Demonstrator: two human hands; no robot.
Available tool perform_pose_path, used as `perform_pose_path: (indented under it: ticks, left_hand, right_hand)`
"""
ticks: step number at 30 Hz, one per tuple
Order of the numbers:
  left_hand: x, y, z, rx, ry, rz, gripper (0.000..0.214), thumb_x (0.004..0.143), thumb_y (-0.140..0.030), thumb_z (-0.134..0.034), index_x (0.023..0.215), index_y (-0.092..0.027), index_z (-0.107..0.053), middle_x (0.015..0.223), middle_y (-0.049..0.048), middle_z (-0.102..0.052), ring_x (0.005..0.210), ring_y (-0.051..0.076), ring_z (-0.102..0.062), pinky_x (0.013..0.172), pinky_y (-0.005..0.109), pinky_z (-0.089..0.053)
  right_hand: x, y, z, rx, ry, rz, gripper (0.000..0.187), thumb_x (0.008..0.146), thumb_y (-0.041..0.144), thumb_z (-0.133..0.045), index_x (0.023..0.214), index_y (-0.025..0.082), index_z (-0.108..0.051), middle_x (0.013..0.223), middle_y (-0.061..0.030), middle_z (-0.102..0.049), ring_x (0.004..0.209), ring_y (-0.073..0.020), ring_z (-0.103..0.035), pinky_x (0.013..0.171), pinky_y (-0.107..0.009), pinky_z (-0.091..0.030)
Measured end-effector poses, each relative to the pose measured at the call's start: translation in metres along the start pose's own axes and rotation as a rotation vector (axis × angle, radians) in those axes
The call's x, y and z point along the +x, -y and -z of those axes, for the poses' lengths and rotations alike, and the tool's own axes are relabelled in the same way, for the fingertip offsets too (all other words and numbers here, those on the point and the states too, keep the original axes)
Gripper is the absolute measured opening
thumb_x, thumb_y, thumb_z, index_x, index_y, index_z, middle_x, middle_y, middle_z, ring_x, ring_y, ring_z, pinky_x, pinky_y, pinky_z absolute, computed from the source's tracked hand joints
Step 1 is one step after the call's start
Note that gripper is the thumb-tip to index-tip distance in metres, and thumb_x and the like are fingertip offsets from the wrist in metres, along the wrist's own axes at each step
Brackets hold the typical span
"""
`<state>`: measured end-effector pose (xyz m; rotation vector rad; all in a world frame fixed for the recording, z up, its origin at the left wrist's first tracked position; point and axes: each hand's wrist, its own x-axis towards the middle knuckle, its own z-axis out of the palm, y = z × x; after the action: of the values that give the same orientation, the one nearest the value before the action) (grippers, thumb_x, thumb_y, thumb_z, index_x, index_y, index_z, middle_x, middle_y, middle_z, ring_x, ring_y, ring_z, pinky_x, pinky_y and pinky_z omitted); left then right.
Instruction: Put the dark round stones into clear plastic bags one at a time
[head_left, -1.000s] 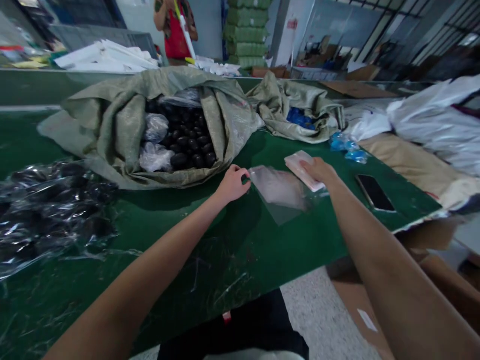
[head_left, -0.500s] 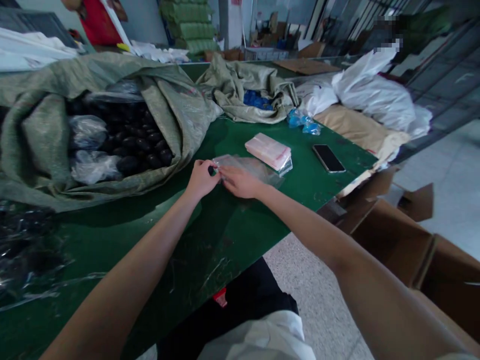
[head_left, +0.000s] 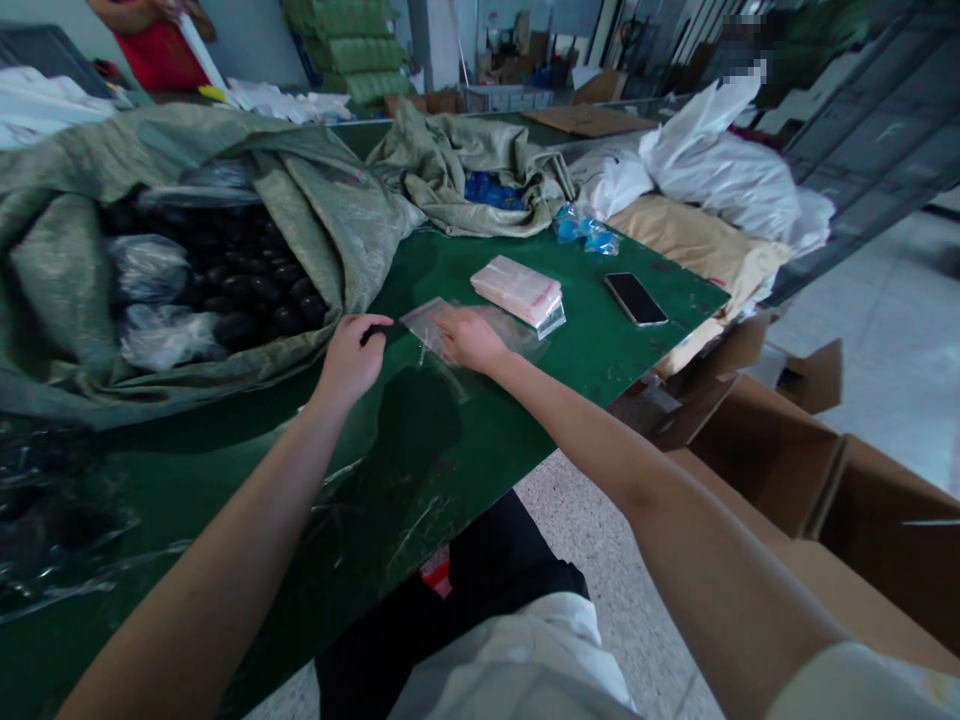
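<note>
My left hand hovers over the green table's surface at the mouth of a woven sack, pinching a small black object between its fingers. My right hand lies on a clear plastic bag, pressing it to the green table. Just beyond that hand sits a stack of clear bags with pink edges. The open sack holds many black round items and some plastic-wrapped bundles.
A smartphone and small blue packets lie on the table. Behind them are a second sack and white plastic bags. Plastic-wrapped dark items sit at left. Cardboard boxes stand beyond the table's right edge. A person stands far back.
My hands have moved apart, the left one shifting left with the black object. The clear bag now lies spread under my right hand, and the view has swung slightly.
</note>
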<state>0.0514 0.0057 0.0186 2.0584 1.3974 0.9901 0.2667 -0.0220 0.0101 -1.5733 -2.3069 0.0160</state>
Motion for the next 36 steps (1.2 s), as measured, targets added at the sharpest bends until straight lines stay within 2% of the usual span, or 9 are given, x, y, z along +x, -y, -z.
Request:
perform_pose_path:
  ticks: [3,6,13,17,20,23,28,33,36]
  left_hand:
    - [-0.010,-0.004,-0.005,0.081,0.284,-0.202,0.032,0.081,-0.022,-0.045,0.098,-0.022,-0.072,0.110,0.0042,-0.065,0.104,0.021,-0.060,0.099,0.035,-0.045]
    - [-0.013,-0.003,-0.015,0.246,0.480,-0.341,0.036,0.080,-0.021,-0.046,0.104,-0.022,-0.073,0.115,0.0057,-0.066,0.108,0.022,-0.059,0.103,0.037,-0.041]
    - [0.007,-0.001,-0.025,0.520,0.479,-0.336,0.039,0.080,-0.019,-0.048,0.111,-0.019,-0.071,0.124,0.0102,-0.062,0.114,0.025,-0.058,0.108,0.041,-0.036]
    - [0.014,-0.002,-0.021,0.396,0.354,-0.316,0.046,0.081,-0.016,-0.046,0.121,-0.019,-0.066,0.133,0.0094,-0.057,0.120,0.023,-0.054,0.110,0.038,-0.035]
    - [0.015,-0.007,-0.012,0.209,0.209,-0.222,0.036,0.081,-0.018,-0.046,0.104,-0.019,-0.073,0.122,0.0083,-0.062,0.110,0.022,-0.059,0.105,0.037,-0.040]
    - [0.013,-0.014,0.005,-0.076,0.173,0.069,0.032,0.083,-0.037,-0.048,0.082,-0.019,-0.075,0.098,0.0074,-0.069,0.092,0.023,-0.063,0.084,0.035,-0.051]
    - [-0.001,-0.014,0.048,-0.516,0.291,0.465,0.059,0.072,-0.072,-0.051,0.079,-0.018,-0.074,0.077,0.0084,-0.069,0.073,0.021,-0.062,0.051,0.026,-0.042]
    - [-0.025,0.004,0.076,-0.486,0.238,0.523,0.043,0.055,-0.053,-0.078,0.081,-0.018,-0.075,0.075,0.0049,-0.069,0.068,0.017,-0.059,0.050,0.022,-0.040]
    - [-0.038,0.015,0.083,-0.473,0.172,0.560,0.042,0.056,-0.052,-0.078,0.082,-0.018,-0.076,0.075,0.0038,-0.068,0.066,0.015,-0.058,0.051,0.022,-0.040]
  right_hand:
    - [-0.013,0.004,0.008,-0.046,0.021,-0.079,0.037,0.094,0.041,-0.050,0.102,0.013,-0.073,0.109,-0.0163,-0.066,0.106,-0.0292,-0.057,0.093,-0.040,-0.042]
    - [-0.029,0.011,0.010,-0.071,0.130,-0.035,0.048,0.085,0.060,-0.057,0.092,0.016,-0.075,0.095,-0.0135,-0.066,0.094,-0.0274,-0.060,0.082,-0.036,-0.045]
    - [-0.045,0.009,0.007,-0.016,0.058,-0.018,0.026,0.093,0.032,-0.054,0.092,0.018,-0.076,0.090,-0.0096,-0.066,0.088,-0.0207,-0.061,0.079,-0.030,-0.044]
    - [-0.044,0.006,0.011,0.224,-0.277,-0.179,0.034,0.097,0.034,-0.046,0.090,0.016,-0.074,0.088,-0.0082,-0.066,0.083,-0.0179,-0.062,0.076,-0.028,-0.047]
    - [-0.042,0.016,0.016,0.370,-0.524,-0.209,0.037,0.098,0.038,-0.042,0.094,0.018,-0.072,0.095,-0.0089,-0.066,0.088,-0.0186,-0.062,0.075,-0.030,-0.049]
    - [-0.041,0.033,0.018,0.383,-0.589,-0.061,0.033,0.097,0.037,-0.044,0.100,0.019,-0.072,0.101,-0.0103,-0.065,0.097,-0.0206,-0.060,0.085,-0.035,-0.049]
    - [-0.036,0.062,0.008,0.215,-0.392,0.311,0.028,0.097,0.031,-0.046,0.113,0.023,-0.068,0.109,-0.0095,-0.066,0.101,-0.0210,-0.058,0.087,-0.037,-0.046]
    - [-0.021,0.082,-0.002,0.124,-0.249,0.499,0.030,0.099,0.030,-0.043,0.111,0.021,-0.068,0.106,-0.0089,-0.068,0.098,-0.0200,-0.059,0.082,-0.035,-0.046]
    - [-0.006,0.060,0.014,0.084,-0.181,0.506,0.034,0.098,0.039,-0.043,0.114,0.021,-0.067,0.116,-0.0100,-0.066,0.108,-0.0211,-0.057,0.093,-0.036,-0.044]
